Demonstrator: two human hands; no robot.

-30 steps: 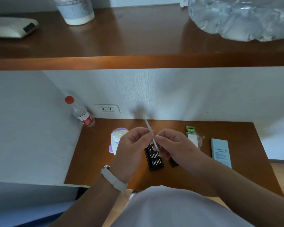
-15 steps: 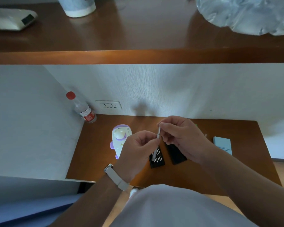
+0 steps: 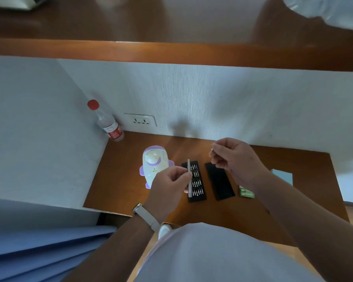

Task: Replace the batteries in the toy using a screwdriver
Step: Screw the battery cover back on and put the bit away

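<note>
**Q:** What does each grip hold?

**A:** The left hand (image 3: 169, 184) has its grip clamped, thumb against fingertips, on a slim silver metal screwdriver handle (image 3: 189, 169). The handle is held near upright above the open black tray of driver bits (image 3: 198, 192). The right hand (image 3: 232, 157) hovers higher with its grip curled together. Whether it pinches a bit is too small to tell.

**Q:** Which step is in hand?

**A:** It is judged to be tool preparation, fitting a bit to the handle. The next move calls for lining up a tiny bit with the handle's end, then finding the toy's battery-cover screw.

**Q:** And the toy?

**A:** The rounded white-and-lilac plastic toy (image 3: 154, 161) rests untouched on the brown wooden worktop (image 3: 130, 180), just left of the tray. No battery cover shows. The tray's flat black lid (image 3: 219, 182) and a green battery pack (image 3: 246, 193) lie to the tray's right.
</note>
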